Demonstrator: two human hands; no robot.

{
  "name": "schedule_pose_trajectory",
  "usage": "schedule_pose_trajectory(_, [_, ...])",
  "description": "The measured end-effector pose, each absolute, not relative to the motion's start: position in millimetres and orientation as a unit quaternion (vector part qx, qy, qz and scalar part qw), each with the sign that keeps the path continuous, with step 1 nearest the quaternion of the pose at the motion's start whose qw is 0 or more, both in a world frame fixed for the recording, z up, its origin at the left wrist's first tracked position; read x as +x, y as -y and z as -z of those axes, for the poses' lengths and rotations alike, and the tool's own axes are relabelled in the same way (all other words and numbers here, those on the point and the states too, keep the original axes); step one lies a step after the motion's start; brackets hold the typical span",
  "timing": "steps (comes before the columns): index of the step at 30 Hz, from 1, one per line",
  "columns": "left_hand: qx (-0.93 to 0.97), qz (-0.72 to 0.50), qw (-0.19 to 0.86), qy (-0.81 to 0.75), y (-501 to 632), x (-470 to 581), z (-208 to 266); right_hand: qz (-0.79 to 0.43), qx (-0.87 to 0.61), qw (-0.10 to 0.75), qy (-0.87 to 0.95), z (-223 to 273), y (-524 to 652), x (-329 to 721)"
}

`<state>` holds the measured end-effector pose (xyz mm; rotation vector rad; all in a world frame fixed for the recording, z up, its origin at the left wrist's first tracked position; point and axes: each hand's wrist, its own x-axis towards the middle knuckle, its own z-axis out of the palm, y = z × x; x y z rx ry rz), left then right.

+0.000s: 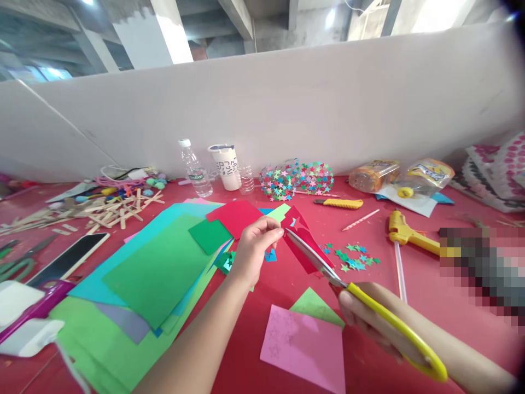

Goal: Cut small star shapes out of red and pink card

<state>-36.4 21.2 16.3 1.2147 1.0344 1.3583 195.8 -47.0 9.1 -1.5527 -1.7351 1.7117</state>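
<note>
My right hand (pixel 365 312) grips a pair of scissors (pixel 315 254) with yellow handles, their blades pointing up and left. The tips reach the fingertips of my left hand (pixel 260 243), which is closed in a pinch. Whatever sits between those fingers is too small to make out. Behind the blades lies a red paper piece (pixel 299 243) with bits cut from it. Small blue and green paper stars (pixel 353 257) are scattered to the right. Nearer me, a pink sheet (pixel 305 345) with drawn star outlines overlaps a light green sheet (pixel 318 306).
Stacked coloured paper (pixel 164 268) covers the left side, beside a phone (pixel 68 257) and craft sticks (pixel 123 210). Along the partition stand a water bottle (pixel 196 169), a white cup (pixel 227 167) and star-covered ornaments (pixel 297 179). A yellow cutter (pixel 338 203) and glue gun (pixel 410 232) lie right.
</note>
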Motion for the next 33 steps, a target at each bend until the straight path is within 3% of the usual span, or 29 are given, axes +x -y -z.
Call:
schedule_pose_trajectory(25, [0.419, -0.593, 0.545, -0.42, -13, -18, -5, -0.619, -0.506, 0.207, 0.564, 21, 57, 193])
schedule_pose_trajectory(33, [0.421, -0.588, 0.554, -0.412, -14, -21, -1, -0.621, -0.538, 0.177, 0.541, 15, 55, 192])
